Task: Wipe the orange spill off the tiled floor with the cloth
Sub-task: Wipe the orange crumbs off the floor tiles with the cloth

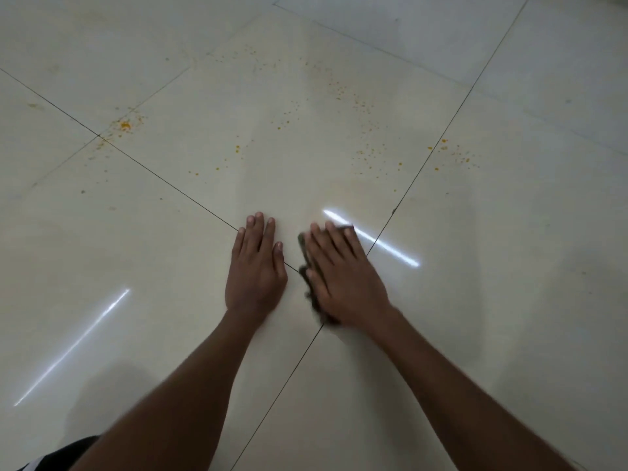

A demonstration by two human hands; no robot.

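Orange specks of the spill lie scattered over the pale tiled floor (509,300), with a denser patch (124,125) at the far left grout crossing and loose dots (368,154) ahead of my hands. My right hand (343,277) lies flat on a dark brownish cloth (305,254), pressing it to the floor; only the cloth's edges show around the fingers and palm. My left hand (255,266) rests flat on the tile just left of it, fingers together, holding nothing. Both hands sit near a grout crossing.
Dark grout lines (418,171) cross the floor diagonally. Bright streaks of reflected light (373,240) lie beside the right hand and at the lower left. A dark piece of clothing (64,453) shows at the bottom left corner.
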